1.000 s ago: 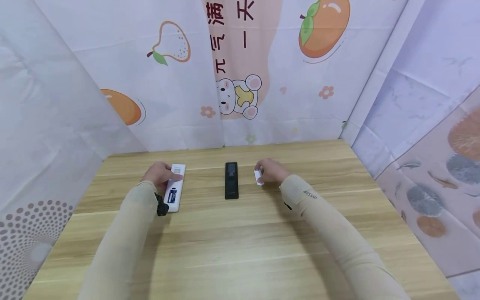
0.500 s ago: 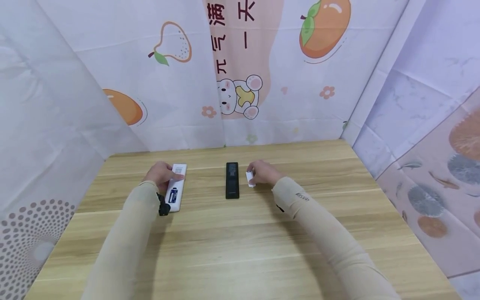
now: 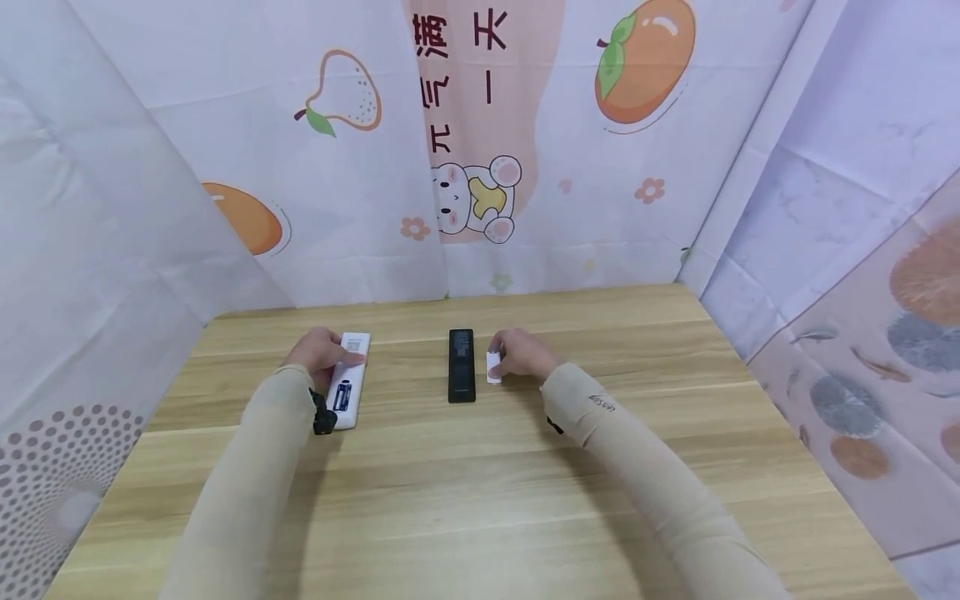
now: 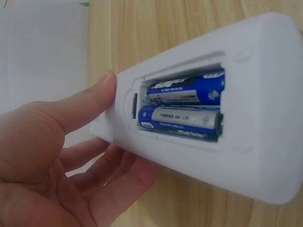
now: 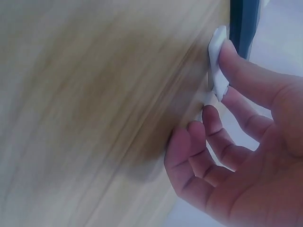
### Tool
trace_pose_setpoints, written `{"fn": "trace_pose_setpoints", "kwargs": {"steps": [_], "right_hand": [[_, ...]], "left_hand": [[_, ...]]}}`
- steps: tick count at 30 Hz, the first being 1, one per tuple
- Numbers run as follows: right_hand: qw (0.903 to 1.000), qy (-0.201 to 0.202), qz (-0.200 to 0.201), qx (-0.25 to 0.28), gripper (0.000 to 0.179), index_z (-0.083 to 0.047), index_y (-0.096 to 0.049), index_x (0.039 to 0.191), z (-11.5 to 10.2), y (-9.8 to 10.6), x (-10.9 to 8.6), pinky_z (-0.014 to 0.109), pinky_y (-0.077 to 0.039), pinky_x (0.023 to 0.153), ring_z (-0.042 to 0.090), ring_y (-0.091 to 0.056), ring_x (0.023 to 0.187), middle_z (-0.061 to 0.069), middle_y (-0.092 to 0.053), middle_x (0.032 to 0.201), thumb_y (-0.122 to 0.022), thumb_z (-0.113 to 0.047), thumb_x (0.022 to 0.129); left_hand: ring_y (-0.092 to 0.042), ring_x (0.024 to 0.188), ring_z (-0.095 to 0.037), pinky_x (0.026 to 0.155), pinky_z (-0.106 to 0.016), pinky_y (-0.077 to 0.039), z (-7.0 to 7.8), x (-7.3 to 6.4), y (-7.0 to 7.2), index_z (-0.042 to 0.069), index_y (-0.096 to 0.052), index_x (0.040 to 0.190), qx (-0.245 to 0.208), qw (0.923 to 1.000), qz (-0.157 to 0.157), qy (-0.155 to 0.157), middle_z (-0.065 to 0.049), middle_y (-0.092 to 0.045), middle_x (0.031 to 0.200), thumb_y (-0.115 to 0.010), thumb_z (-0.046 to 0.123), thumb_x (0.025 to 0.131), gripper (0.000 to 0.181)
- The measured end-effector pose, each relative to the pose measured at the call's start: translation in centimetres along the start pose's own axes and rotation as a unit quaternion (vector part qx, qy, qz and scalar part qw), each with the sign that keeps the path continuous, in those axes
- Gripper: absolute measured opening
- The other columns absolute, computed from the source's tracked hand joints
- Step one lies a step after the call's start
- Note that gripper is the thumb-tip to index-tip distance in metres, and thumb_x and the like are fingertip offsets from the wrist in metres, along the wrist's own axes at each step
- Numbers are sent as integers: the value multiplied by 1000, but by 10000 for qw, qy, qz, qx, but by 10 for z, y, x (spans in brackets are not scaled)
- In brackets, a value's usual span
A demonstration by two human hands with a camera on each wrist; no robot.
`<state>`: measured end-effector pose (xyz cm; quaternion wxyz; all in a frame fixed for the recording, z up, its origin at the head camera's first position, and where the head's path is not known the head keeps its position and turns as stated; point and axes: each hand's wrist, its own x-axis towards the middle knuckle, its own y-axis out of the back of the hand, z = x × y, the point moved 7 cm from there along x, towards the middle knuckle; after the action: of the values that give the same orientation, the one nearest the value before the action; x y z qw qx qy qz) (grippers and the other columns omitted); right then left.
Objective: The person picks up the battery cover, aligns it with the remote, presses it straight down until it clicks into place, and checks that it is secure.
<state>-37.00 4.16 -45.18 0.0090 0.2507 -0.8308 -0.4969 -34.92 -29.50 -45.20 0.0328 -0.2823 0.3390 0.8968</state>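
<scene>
My left hand grips a white remote control by its far part, thumb on the back face and fingers curled at the edge below. The remote lies back side up; its battery compartment is uncovered, with two blue-and-silver AAA batteries side by side inside. My right hand pinches a small white battery cover between thumb and index finger, while the other fingers curl loosely near the tabletop. In the head view the cover is just right of a black remote control, which lies lengthwise between the two hands.
Both remotes are toward the back of the wooden table. Behind it hangs a white printed curtain, close past the far edge. More patterned cloth stands along the right side.
My right hand has moved left with the battery cover, bringing it close to the black remote, and the cover now stands straighter. The left hand keeps its grip on the white remote.
</scene>
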Motion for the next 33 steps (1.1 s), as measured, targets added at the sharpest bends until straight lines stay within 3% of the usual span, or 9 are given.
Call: {"fn": "trace_pose_setpoints", "kwargs": {"steps": [7,13,20,24,33], "right_hand": [[9999,64,74,23,36,-2,-66,115,-3,-2,-1,40,-51,94,25,-61,100,14,-68,113,-83,-16,86],[9994,-47,89,337,36,-2,-65,116,5,-1,-4,41,-50,95,26,-61,100,15,-67,112,-83,-13,86],[9985,141,221,485,38,-2,-63,116,-1,5,-6,37,-52,83,23,-62,88,11,-68,99,-83,-10,85],[9976,200,467,472,39,-2,-64,113,-5,10,-6,33,-51,75,22,-61,82,9,-68,92,-86,-10,82],[9943,419,724,654,27,-2,-65,110,-3,9,-16,34,-53,73,24,-63,86,12,-69,95,-80,-9,89]], "left_hand": [[-64,93,-33,78,-40,-59,-1,-2,0,-8,-48,138,134,9999,46,-17,-26,-60,120,-73,25,96,59],[-66,92,-32,76,-39,-60,-1,1,-4,-8,-47,139,-45,10000,47,-46,-26,-61,120,-74,23,95,61],[-65,89,-28,73,-37,-59,3,3,-2,-11,-49,135,40,9996,-27,-267,-24,-63,115,-74,20,95,56],[-65,90,-28,76,-40,-60,6,0,2,-12,-48,132,-203,9992,-139,-327,-25,-61,115,-74,15,95,53],[-66,89,-27,76,-43,-60,7,-4,2,-14,-43,140,-288,9986,-313,-298,-26,-60,117,-71,11,97,57]]}}
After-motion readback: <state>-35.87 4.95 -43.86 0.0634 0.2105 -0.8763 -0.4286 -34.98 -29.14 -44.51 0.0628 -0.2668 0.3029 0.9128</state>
